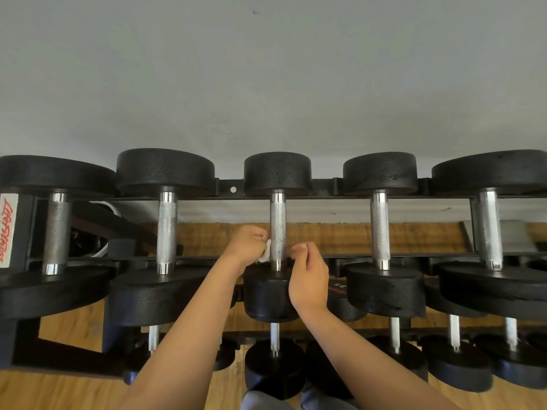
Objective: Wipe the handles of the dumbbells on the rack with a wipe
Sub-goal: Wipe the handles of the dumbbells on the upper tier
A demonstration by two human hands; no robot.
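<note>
Pinching a wipe against the centre-frame handle so it can wrap the grip, the left hand works, while the right hand, fingers curled, sits opposite, its hold unclear.

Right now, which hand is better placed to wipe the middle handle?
Left: the left hand holds the wipe at the handle; the right hand is beside it with no visible wipe.
</note>
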